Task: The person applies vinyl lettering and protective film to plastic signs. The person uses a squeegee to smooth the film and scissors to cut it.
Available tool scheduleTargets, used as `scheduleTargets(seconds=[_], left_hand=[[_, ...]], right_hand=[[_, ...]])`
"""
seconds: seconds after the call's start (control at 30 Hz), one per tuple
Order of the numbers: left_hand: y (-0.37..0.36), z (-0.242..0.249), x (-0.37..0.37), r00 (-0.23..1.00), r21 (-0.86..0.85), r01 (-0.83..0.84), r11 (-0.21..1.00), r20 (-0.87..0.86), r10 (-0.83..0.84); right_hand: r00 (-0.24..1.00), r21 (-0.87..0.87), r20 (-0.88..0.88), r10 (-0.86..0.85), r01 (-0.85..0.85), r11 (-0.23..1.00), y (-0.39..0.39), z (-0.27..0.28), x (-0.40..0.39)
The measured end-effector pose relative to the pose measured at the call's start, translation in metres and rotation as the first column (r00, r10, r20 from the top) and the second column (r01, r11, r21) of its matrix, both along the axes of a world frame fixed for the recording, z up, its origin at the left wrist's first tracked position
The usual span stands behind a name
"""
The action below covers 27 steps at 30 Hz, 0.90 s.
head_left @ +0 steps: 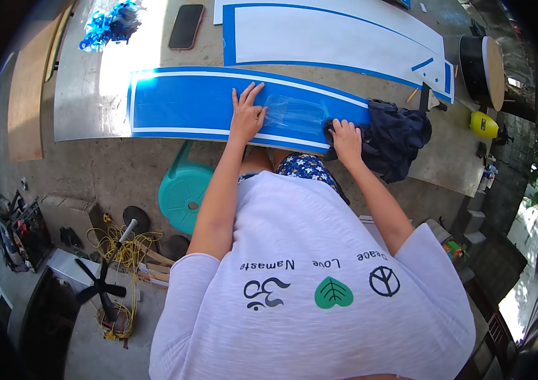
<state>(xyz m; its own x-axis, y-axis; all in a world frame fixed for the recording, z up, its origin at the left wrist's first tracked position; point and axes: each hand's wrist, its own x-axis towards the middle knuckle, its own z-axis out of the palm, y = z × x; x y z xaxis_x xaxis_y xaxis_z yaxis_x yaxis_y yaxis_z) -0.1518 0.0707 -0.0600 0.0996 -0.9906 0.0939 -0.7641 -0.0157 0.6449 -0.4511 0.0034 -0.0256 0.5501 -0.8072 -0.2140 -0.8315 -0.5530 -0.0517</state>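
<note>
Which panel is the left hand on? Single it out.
The blue panel, the nearer one: the left hand rests on it. The white panel, edged blue, lies beyond, untouched.

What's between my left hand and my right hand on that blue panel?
Head view: a shiny, see-through-looking patch on the blue panel, between left hand and right hand.

You have flat, open room to the left of your left hand [248, 115], along the blue panel [183, 104] and past its end onto bare worktop [82, 111]. Beyond the panel, the phone [186, 27] and the crumpled blue strips [112, 26] break up the far side. Only a narrow lane separates the blue panel from the white panel [332, 38]. To your right, the bunched dark cloth [398, 136] blocks a low pass, with the yellow bottle [484, 125] and round drum-shaped object [493, 74] farther out.
</note>
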Motion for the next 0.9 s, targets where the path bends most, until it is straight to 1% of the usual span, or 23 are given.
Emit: scheduleTargets(seconds=[0.1,0.17,0.2,0.23,0.3,0.33,0.37,0.43,0.47,0.5,0.57,0.6,0.63,0.7,0.73,0.77,0.83,0.87,0.9], left_hand=[[0.001,-0.001,0.001,1.000,0.021,-0.011,1.000,-0.020,0.011],[0.000,0.000,0.002,1.000,0.012,0.003,1.000,-0.013,-0.003],[0.000,0.001,0.002,1.000,0.016,-0.005,1.000,-0.011,0.005],[-0.001,0.001,0.002,1.000,0.021,-0.008,1.000,-0.007,0.008],[-0.001,0.001,-0.001,1.000,0.026,0.002,1.000,-0.002,-0.001],[0.000,0.000,-0.002,1.000,0.025,0.002,1.000,-0.006,-0.002],[-0.001,0.001,0.001,1.000,0.023,0.006,1.000,-0.006,-0.005],[-0.004,0.003,0.003,1.000,0.026,0.007,1.000,0.009,-0.007],[-0.001,0.002,-0.001,1.000,0.028,0.001,1.000,0.014,-0.002],[-0.002,0.000,-0.002,1.000,0.017,0.014,1.000,0.014,-0.014],[-0.002,0.000,0.000,1.000,0.008,0.009,1.000,0.018,-0.009],[-0.002,-0.001,0.001,1.000,0.023,0.016,1.000,0.016,-0.016],[-0.003,-0.002,0.001,1.000,0.020,0.008,1.000,0.021,-0.009],[-0.001,0.002,-0.001,1.000,0.034,0.012,0.999,0.021,-0.013],[-0.002,0.001,-0.002,1.000,0.030,0.018,0.999,0.025,-0.019],[-0.001,0.000,-0.002,1.000,0.037,0.017,0.999,0.026,-0.018],[0.000,0.001,0.000,0.999,0.044,0.029,0.999,0.029,-0.030],[0.001,0.001,0.000,0.999,0.056,0.030,0.998,0.036,-0.032],[-0.003,0.003,-0.001,0.999,0.063,0.025,0.998,0.046,-0.027]], right_hand=[[0.999,-0.036,0.030,-0.021,0.022,0.999,0.005,0.006,-0.002],[0.957,0.002,0.203,-0.208,0.212,0.977,-0.007,0.013,-0.003],[0.938,-0.050,0.268,-0.219,0.240,0.970,-0.011,0.021,0.000],[0.938,-0.045,0.270,-0.217,0.237,0.970,-0.009,0.017,0.003],[0.994,-0.087,0.113,0.003,0.007,0.996,-0.001,0.001,0.007],[0.988,-0.111,0.135,-0.071,0.086,0.990,0.005,-0.008,0.011],[0.987,-0.110,0.144,-0.079,0.095,0.989,0.003,-0.008,0.015],[0.999,-0.107,0.042,-0.005,0.010,0.994,-0.001,-0.003,0.013],[0.997,-0.097,0.076,0.028,-0.020,0.995,-0.007,-0.001,0.009],[0.997,-0.109,0.076,0.016,-0.008,0.994,-0.011,0.005,0.004],[0.973,-0.041,0.119,-0.198,0.205,0.978,-0.026,0.016,-0.006],[0.965,-0.101,0.142,-0.222,0.237,0.966,-0.025,0.026,-0.012],[0.966,-0.102,0.147,-0.214,0.230,0.968,-0.025,0.024,-0.020],[0.983,-0.112,0.076,-0.167,0.175,0.978,-0.006,0.003,-0.039],[0.966,-0.155,0.159,-0.203,0.228,0.961,0.002,-0.018,-0.045],[0.962,-0.155,0.168,-0.214,0.240,0.958,0.000,-0.017,-0.044],[0.978,-0.022,0.023,-0.208,0.209,0.978,-0.009,-0.005,-0.046],[0.985,0.025,0.023,-0.174,0.173,0.985,-0.017,0.004,-0.050],[0.984,0.017,0.028,-0.178,0.178,0.984,-0.023,0.016,-0.053]])
